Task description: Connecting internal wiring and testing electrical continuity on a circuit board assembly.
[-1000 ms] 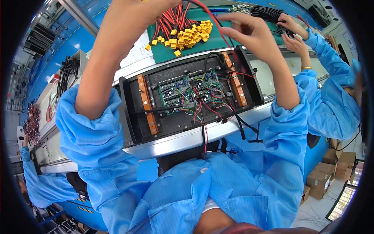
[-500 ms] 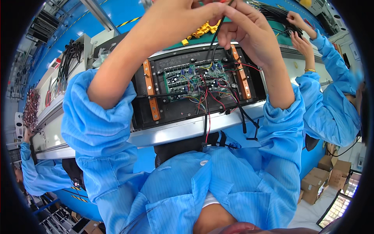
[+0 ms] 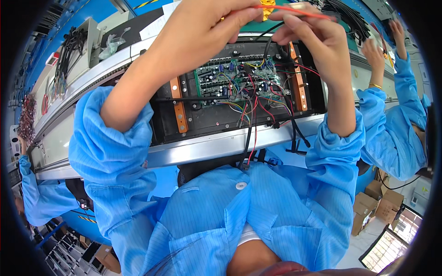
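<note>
My left hand (image 3: 216, 27) pinches one end of a thin red wire (image 3: 294, 10) between thumb and fingertips. The wire stretches rightward, over the fingers of my right hand (image 3: 317, 39). That hand is closed with thumb against fingers, and a black cable (image 3: 268, 33) runs up to its fingertips. Below both hands lies a black case (image 3: 216, 122) with green circuit boards (image 3: 216, 78). Coloured wires (image 3: 258, 99) trail from the boards. Two orange-brown bars (image 3: 179, 110) with bolts flank them, one on each side.
A silver rail (image 3: 198, 149) edges the bench nearest me. Black cables (image 3: 69, 55) and a clear plastic bag (image 3: 113, 45) lie at the left. Yellow parts (image 3: 267, 7) sit beyond my hands. Right of me, a co-worker's hands (image 3: 375, 53) are raised near a black cable bundle (image 3: 345, 14).
My hands have drawn apart a little, and the red wire now shows stretched across them. The view has shifted slightly. The co-worker's hands have moved away from the cable bundle.
</note>
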The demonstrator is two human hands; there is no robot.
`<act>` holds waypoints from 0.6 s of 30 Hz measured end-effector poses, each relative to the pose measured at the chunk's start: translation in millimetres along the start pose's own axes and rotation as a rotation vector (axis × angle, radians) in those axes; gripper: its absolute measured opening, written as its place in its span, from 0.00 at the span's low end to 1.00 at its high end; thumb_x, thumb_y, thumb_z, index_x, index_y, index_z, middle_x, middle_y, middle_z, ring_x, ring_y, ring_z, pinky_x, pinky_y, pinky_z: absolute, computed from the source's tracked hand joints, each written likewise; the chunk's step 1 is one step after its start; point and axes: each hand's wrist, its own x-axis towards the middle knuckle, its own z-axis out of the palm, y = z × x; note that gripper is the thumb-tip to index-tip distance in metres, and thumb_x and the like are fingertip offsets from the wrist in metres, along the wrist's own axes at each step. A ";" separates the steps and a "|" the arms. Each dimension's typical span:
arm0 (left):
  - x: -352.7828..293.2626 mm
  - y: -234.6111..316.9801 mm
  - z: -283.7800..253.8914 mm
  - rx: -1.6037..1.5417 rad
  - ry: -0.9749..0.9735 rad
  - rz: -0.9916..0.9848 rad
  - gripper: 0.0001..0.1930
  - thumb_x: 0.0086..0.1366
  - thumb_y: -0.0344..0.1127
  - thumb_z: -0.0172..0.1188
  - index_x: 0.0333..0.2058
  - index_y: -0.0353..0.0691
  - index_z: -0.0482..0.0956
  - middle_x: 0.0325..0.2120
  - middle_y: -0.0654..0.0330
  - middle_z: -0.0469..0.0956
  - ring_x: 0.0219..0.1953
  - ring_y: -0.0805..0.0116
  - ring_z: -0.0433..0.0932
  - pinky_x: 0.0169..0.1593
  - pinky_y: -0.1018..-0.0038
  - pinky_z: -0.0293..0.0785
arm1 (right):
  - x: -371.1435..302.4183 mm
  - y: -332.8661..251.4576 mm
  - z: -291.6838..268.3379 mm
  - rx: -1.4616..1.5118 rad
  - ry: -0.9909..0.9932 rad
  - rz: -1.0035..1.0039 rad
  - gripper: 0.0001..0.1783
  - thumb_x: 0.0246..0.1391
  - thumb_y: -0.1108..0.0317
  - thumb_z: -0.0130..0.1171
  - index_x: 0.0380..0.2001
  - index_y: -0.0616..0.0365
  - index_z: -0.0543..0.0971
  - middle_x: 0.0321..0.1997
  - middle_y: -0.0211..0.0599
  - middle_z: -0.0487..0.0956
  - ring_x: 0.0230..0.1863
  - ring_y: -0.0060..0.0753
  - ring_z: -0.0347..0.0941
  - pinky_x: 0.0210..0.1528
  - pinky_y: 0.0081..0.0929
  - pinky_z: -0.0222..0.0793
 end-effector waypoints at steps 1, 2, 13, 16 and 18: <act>-1.1 -4.7 0.4 -0.011 -0.003 -0.006 0.05 0.54 0.25 0.52 0.27 0.28 0.75 0.17 0.56 0.72 0.17 0.71 0.65 0.22 0.82 0.63 | -1.7 3.3 -0.1 -0.002 0.000 0.012 0.09 0.53 0.74 0.51 0.34 0.69 0.76 0.27 0.38 0.76 0.26 0.23 0.72 0.27 0.13 0.67; -4.4 -10.2 0.2 0.037 -0.041 -0.007 0.06 0.56 0.27 0.50 0.28 0.30 0.74 0.20 0.56 0.73 0.19 0.71 0.66 0.25 0.82 0.64 | -4.1 8.2 -0.6 -0.028 0.024 -0.008 0.08 0.53 0.75 0.51 0.34 0.70 0.76 0.28 0.39 0.76 0.26 0.24 0.72 0.28 0.13 0.68; -48.2 -45.6 34.1 0.312 -0.358 0.118 0.03 0.57 0.29 0.51 0.29 0.35 0.70 0.35 0.54 0.74 0.34 0.59 0.73 0.37 0.71 0.70 | -16.5 39.0 3.0 -0.333 -0.025 -0.072 0.07 0.47 0.83 0.50 0.32 0.71 0.75 0.32 0.44 0.75 0.29 0.30 0.72 0.32 0.17 0.68; -58.2 -47.6 43.3 0.369 -0.325 0.159 0.04 0.55 0.28 0.52 0.28 0.35 0.69 0.38 0.52 0.74 0.37 0.56 0.73 0.39 0.69 0.71 | -16.5 43.3 2.4 -0.323 -0.026 -0.045 0.08 0.44 0.84 0.51 0.31 0.71 0.75 0.31 0.44 0.75 0.30 0.32 0.70 0.33 0.19 0.67; -61.5 -49.7 48.3 0.358 -0.285 0.171 0.05 0.54 0.28 0.53 0.27 0.34 0.68 0.38 0.51 0.74 0.38 0.55 0.74 0.41 0.69 0.71 | -15.0 45.2 -2.0 -0.402 -0.090 -0.128 0.08 0.41 0.84 0.51 0.29 0.70 0.75 0.30 0.45 0.74 0.30 0.33 0.68 0.34 0.21 0.65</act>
